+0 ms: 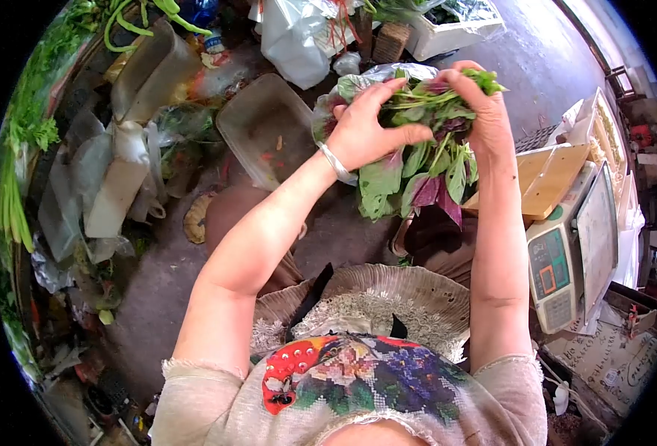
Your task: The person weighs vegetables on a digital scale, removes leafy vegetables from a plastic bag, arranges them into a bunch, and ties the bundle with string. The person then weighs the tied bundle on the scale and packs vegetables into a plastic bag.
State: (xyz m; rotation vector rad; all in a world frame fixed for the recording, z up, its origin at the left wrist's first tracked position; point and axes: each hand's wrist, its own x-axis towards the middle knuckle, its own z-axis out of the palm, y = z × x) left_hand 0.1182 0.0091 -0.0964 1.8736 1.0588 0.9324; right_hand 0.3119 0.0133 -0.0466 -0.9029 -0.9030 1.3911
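Hanging between the two hands, a bunch of leafy greens (416, 162) has its green and purple leaves spread below the left hand's (362, 130) thumb, while its stems slant up to the right hand (483, 111). Both hands cover part of it. From the left, celery-like stalks (13, 189) line the floor's (154, 279) outer edge, then come pale plastic containers (117, 178) amid crumpled film. A grey tub (250, 111) with a few scraps in it lies just beside the left wrist, the forearm crossing near its lower right corner. White plastic bags (295, 48) stand beyond the tub's far edge, and a white foam box (455, 33) lies farther right. Beside the right forearm is a wooden board (562, 175), next to a scale (555, 275) with a keypad. The left hand is loosely open, fingers spread and thumb held apart over the leaves; how firmly it touches them I cannot tell. The right hand is curled around the stems, fingers bent and gripping the bunch.
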